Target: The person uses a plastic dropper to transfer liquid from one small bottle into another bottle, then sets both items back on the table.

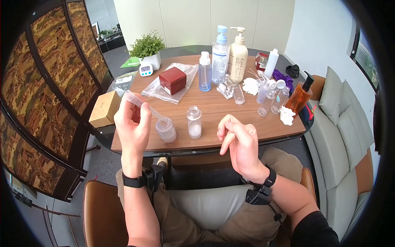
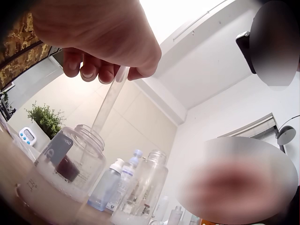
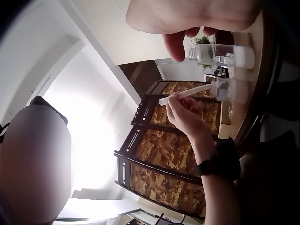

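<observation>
My left hand (image 1: 133, 125) pinches a translucent plastic pipette (image 1: 158, 115) near its thick upper end. The pipette slants down into the open mouth of a squat clear jar (image 1: 166, 134) near the table's front edge. Cloudy liquid with bubbles on top fills the lower part of this jar (image 2: 61, 187) in the left wrist view. Just right of it stands a taller clear bottle (image 1: 194, 126), uncapped, with whitish foamy contents at the bottom. My right hand (image 1: 242, 148) hovers before the table edge, fingers loosely bent and holding nothing.
A cardboard box (image 1: 104, 109) sits at the left edge. Behind are a dark red box (image 1: 172, 80) on a plastic bag, a blue bottle (image 1: 205, 74) and tall pump bottles (image 1: 237, 57). Small bottles, crumpled white tissue (image 1: 286, 115) and an amber pump bottle (image 1: 299, 99) crowd the right.
</observation>
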{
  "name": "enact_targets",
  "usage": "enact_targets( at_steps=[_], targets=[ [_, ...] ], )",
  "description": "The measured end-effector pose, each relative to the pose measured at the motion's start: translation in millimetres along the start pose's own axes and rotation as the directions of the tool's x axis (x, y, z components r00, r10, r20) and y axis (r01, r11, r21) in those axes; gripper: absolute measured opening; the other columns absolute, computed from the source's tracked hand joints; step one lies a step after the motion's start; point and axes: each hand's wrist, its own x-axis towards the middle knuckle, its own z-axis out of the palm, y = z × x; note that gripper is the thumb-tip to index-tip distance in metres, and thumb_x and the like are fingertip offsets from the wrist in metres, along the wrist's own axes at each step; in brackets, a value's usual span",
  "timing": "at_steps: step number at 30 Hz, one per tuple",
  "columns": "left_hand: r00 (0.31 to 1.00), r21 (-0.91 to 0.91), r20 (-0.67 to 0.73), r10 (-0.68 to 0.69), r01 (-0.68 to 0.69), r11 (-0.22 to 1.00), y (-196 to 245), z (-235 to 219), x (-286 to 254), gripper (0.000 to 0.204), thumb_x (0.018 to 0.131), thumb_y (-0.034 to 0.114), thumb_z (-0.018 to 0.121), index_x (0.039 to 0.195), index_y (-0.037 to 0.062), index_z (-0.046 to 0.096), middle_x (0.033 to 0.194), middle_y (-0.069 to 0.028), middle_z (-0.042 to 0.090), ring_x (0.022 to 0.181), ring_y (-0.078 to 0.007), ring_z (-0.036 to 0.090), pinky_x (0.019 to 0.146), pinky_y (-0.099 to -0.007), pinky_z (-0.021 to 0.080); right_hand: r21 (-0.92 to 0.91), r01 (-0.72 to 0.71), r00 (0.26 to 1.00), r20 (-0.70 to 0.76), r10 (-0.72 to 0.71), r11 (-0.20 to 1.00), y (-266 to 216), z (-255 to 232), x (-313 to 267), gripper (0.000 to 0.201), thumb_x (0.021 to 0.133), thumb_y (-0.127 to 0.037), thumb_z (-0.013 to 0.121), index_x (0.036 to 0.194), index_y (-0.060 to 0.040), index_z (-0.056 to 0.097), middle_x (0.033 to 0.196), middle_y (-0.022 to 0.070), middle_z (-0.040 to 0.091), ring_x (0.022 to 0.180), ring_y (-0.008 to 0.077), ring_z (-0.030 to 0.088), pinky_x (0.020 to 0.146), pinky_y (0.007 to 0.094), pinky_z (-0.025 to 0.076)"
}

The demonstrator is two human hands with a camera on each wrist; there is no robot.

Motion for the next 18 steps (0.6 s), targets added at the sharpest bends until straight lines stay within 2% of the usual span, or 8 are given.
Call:
enact_targets(
  at_steps=[1, 5, 8, 10, 13, 17, 18],
  targets=[
    [1.000, -0.006, -0.001, 0.002, -0.002, 1.000, 0.4, 0.8, 0.1, 0.007, 0.103, 0.005, 0.070, 0.103, 0.0008, 0.064, 0.075, 0.0046, 0.057, 0.066, -0.0017, 0.046, 0.059, -0.0225, 0.037, 0.048, -0.026, 0.999, -0.028, 0.027, 0.999, 0.3, -0.8, 0.9, 0.050, 0.103, -0.009, 0.051, 0.056, 0.0036, 0.063, 0.079, 0.0110, 0.069, 0.068, 0.0170, 0.062, 0.081, 0.0300, 0.046],
    [1.000, 0.007, 0.000, 0.004, -0.004, 1.000, 2.0, 1.3, 0.3, 0.007, 0.103, 0.005, 0.070, 0.104, 0.0008, 0.064, 0.075, 0.0044, 0.056, 0.066, -0.0019, 0.046, 0.059, -0.0227, 0.037, 0.015, -0.079, 0.997, -0.006, 0.079, 0.997, -8.0, -5.5, 1.5, 0.043, 0.101, -0.008, 0.050, 0.064, 0.0054, 0.067, 0.079, 0.0098, 0.070, 0.066, 0.0187, 0.068, 0.079, 0.0296, 0.050],
    [1.000, -0.001, 0.002, 0.010, -0.010, 1.000, -0.6, 0.7, 0.1, 0.008, 0.103, 0.005, 0.070, 0.104, 0.0008, 0.063, 0.075, 0.0045, 0.056, 0.066, -0.0020, 0.045, 0.059, -0.0227, 0.036, 0.005, -0.090, 0.994, 0.059, 0.089, 0.996, -6.0, -11.2, 1.1, 0.037, 0.098, -0.007, 0.049, 0.072, 0.0068, 0.070, 0.077, 0.0100, 0.070, 0.070, 0.0189, 0.073, 0.074, 0.0287, 0.053],
    [1.000, 0.012, 0.005, 0.009, -0.009, 1.000, -0.8, 0.7, -0.1, 0.008, 0.103, 0.005, 0.070, 0.104, 0.0007, 0.063, 0.075, 0.0045, 0.056, 0.065, -0.0022, 0.045, 0.059, -0.0228, 0.036, -0.016, -0.084, 0.995, 0.051, 0.085, 0.996, -6.1, -10.8, 1.1, 0.038, 0.096, -0.005, 0.047, 0.067, 0.0058, 0.068, 0.075, 0.0105, 0.069, 0.065, 0.0181, 0.069, 0.068, 0.0280, 0.054],
    [1.000, 0.004, 0.003, 0.016, -0.016, 1.000, 0.0, 1.5, 0.1, 0.008, 0.103, 0.005, 0.070, 0.104, 0.0006, 0.063, 0.075, 0.0046, 0.056, 0.066, -0.0020, 0.045, 0.059, -0.0226, 0.036, -0.022, -0.066, 0.995, 0.067, 0.068, 0.998, -2.1, -12.7, 1.7, 0.038, 0.094, -0.004, 0.047, 0.062, 0.0054, 0.067, 0.073, 0.0106, 0.069, 0.060, 0.0170, 0.064, 0.069, 0.0275, 0.054],
    [1.000, 0.008, 0.009, 0.020, -0.021, 1.000, -0.8, 0.3, 0.6, 0.008, 0.103, 0.005, 0.070, 0.104, 0.0004, 0.063, 0.075, 0.0044, 0.056, 0.066, -0.0017, 0.045, 0.058, -0.0225, 0.036, -0.066, -0.072, 0.995, 0.066, 0.077, 0.995, -1.9, -13.4, 0.5, 0.040, 0.091, -0.002, 0.047, 0.059, 0.0058, 0.068, 0.072, 0.0107, 0.068, 0.060, 0.0158, 0.059, 0.067, 0.0273, 0.052],
    [1.000, 0.008, 0.007, 0.022, -0.022, 1.000, 0.0, 0.1, 0.6, 0.008, 0.103, 0.005, 0.070, 0.105, 0.0004, 0.063, 0.075, 0.0047, 0.056, 0.066, -0.0015, 0.045, 0.059, -0.0223, 0.036, -0.073, -0.090, 0.988, 0.116, 0.098, 0.993, -1.1, -16.8, 0.3, 0.040, 0.090, -0.002, 0.047, 0.059, 0.0063, 0.069, 0.072, 0.0109, 0.068, 0.062, 0.0159, 0.059, 0.065, 0.0276, 0.049]
  ],
)
